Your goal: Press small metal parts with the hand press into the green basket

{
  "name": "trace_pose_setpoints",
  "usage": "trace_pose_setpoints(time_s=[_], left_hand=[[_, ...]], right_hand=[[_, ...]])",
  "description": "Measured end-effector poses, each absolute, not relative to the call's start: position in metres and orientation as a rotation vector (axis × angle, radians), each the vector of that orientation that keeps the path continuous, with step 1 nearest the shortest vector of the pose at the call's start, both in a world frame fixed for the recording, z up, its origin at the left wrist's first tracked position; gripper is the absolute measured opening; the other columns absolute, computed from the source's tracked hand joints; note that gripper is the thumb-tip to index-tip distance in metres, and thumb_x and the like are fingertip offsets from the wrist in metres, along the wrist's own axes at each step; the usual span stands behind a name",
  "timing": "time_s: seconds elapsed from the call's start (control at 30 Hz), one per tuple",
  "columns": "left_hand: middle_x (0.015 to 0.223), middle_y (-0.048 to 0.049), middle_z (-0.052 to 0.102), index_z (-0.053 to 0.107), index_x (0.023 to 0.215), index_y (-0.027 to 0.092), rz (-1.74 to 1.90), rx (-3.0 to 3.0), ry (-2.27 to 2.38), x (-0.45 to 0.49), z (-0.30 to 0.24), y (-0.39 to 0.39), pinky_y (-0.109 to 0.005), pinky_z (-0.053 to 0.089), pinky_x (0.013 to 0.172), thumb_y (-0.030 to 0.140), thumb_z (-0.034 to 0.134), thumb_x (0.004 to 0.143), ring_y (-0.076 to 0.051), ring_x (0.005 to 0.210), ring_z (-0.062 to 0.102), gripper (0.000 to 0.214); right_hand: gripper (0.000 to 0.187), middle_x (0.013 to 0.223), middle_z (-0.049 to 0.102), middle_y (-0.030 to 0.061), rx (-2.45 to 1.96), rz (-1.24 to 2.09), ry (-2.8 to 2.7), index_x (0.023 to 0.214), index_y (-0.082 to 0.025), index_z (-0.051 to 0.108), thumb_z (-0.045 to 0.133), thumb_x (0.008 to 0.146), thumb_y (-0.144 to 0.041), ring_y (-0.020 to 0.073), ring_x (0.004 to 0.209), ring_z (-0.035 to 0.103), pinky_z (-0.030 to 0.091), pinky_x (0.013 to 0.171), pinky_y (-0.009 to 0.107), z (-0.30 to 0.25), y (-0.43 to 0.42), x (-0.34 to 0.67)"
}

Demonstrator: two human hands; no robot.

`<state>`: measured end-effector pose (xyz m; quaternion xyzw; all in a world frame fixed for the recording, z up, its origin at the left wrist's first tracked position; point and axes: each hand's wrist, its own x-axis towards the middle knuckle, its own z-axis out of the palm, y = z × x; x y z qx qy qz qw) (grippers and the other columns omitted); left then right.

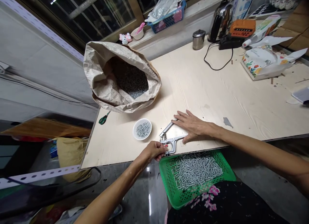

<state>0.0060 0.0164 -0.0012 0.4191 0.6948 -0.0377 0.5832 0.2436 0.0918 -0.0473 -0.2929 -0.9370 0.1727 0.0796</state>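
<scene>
A metal plier-like tool (170, 137) lies at the front edge of the pale wooden table (217, 92), its handles spread apart. My right hand (191, 125) rests flat across the handles with its fingers stretched out. My left hand (154, 150) is pinched at the tool's jaw end, holding something too small to make out. A small white bowl (142, 129) of little metal pieces stands just left of the tool. Below the table edge, on my lap, a green plastic basket (169, 182) holds many similar metal pieces.
A large open paper sack (101, 79) full of small metal parts stands at the back left, with green-handled scissors (104, 118) beside it. Along the back right are a metal cup (198, 39), a kettle (220, 19) with its cord, boxes and a blue basket (169, 19).
</scene>
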Motion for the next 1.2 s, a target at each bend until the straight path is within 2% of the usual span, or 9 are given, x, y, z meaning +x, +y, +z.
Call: trace_pose_setpoints(time_s=[0.2, 0.4, 0.5, 0.6, 0.73, 0.87, 1.03, 1.13, 1.2], left_hand=[[0.046, 0.0062, 0.051, 0.052, 0.056, 0.016, -0.087, 0.972, 1.630, 0.006, 0.000, 0.019, -0.021, 0.035, 0.043, 0.047, 0.072, 0.064, -0.006, 0.037, 0.041, 0.037], [0.059, -0.0006, 0.057, 0.060, 0.062, 0.015, -0.150, 1.484, 1.797, 0.015, 0.012, 0.007, -0.028, 0.042, 0.056, 0.037, 0.057, 0.082, -0.013, 0.054, 0.053, 0.030], [0.089, -0.0080, 0.064, 0.067, 0.088, 0.016, 0.039, 2.019, 1.827, 0.032, 0.011, 0.007, -0.034, 0.046, 0.073, 0.035, 0.055, 0.086, -0.021, 0.084, 0.059, 0.023], [0.124, -0.0140, 0.055, 0.052, 0.123, 0.015, 0.138, 2.313, 1.585, 0.049, 0.000, 0.020, -0.040, 0.044, 0.091, 0.036, 0.065, 0.080, -0.027, 0.113, 0.049, 0.049], [0.131, -0.0143, 0.050, 0.034, 0.137, 0.017, 0.049, 2.439, 1.384, 0.056, -0.015, 0.042, -0.045, 0.041, 0.097, 0.037, 0.064, 0.081, -0.027, 0.115, 0.046, 0.066], [0.120, -0.0132, 0.054, 0.036, 0.134, 0.016, -0.059, 2.508, 1.336, 0.056, -0.014, 0.048, -0.044, 0.043, 0.093, 0.037, 0.059, 0.085, -0.027, 0.109, 0.047, 0.058], [0.103, -0.0094, 0.059, 0.055, 0.110, 0.016, -0.105, 2.502, 1.403, 0.065, -0.010, 0.040, -0.038, 0.045, 0.085, 0.029, 0.049, 0.091, -0.023, 0.098, 0.050, 0.024], [0.092, -0.0077, 0.060, 0.060, 0.091, 0.016, -0.098, 2.453, 1.472, 0.070, -0.012, 0.038, -0.035, 0.045, 0.082, 0.026, 0.045, 0.093, -0.021, 0.092, 0.052, 0.019], [0.091, -0.0078, 0.062, 0.062, 0.090, 0.016, -0.092, 2.426, 1.496, 0.071, -0.013, 0.039, -0.035, 0.046, 0.082, 0.026, 0.047, 0.092, -0.022, 0.093, 0.053, 0.019]], right_hand=[[0.085, 0.123, 0.052, 0.0156, -0.814, 0.493, -2.804, 0.133, -0.016, 0.042, 0.066, 0.068, -0.065, 0.0333, 0.111, 0.043, 0.030, 0.095, 0.052, -0.039, 0.094, 0.242], [0.071, 0.112, 0.057, 0.0109, -0.816, 0.474, -2.748, 0.131, -0.020, 0.044, 0.067, 0.074, -0.055, 0.0276, 0.101, 0.045, 0.032, 0.086, 0.042, -0.036, 0.083, 0.245], [0.070, 0.112, 0.057, 0.0111, -0.846, 0.505, -2.717, 0.130, -0.018, 0.044, 0.068, 0.075, -0.054, 0.0271, 0.101, 0.045, 0.034, 0.085, 0.041, -0.037, 0.079, 0.244], [0.073, 0.113, 0.056, 0.0121, -0.875, 0.531, -2.674, 0.129, -0.016, 0.044, 0.069, 0.073, -0.054, 0.0267, 0.101, 0.046, 0.038, 0.085, 0.041, -0.043, 0.077, 0.243], [0.082, 0.117, 0.053, 0.0153, -0.938, 0.554, -2.656, 0.129, -0.012, 0.043, 0.076, 0.065, -0.049, 0.0286, 0.105, 0.046, 0.042, 0.086, 0.043, -0.047, 0.077, 0.252], [0.051, 0.105, 0.054, 0.0103, -0.941, 0.605, -2.641, 0.114, -0.015, 0.051, 0.072, 0.074, -0.038, 0.0234, 0.094, 0.047, 0.045, 0.079, 0.038, -0.034, 0.072, 0.264], [0.009, 0.089, 0.056, 0.0066, -0.994, 0.500, -2.650, 0.090, -0.016, 0.057, 0.058, 0.087, -0.024, 0.0193, 0.083, 0.047, 0.042, 0.075, 0.034, -0.036, 0.066, 0.252], [0.017, 0.079, 0.056, 0.0053, -1.025, 0.448, -2.651, 0.078, -0.017, 0.057, 0.048, 0.092, -0.022, 0.0186, 0.079, 0.048, 0.042, 0.072, 0.033, -0.050, 0.067, 0.242], [0.018, 0.081, 0.058, 0.0059, -1.014, 0.432, -2.647, 0.080, -0.017, 0.058, 0.047, 0.092, -0.024, 0.0192, 0.081, 0.049, 0.042, 0.073, 0.034, -0.053, 0.068, 0.242]])
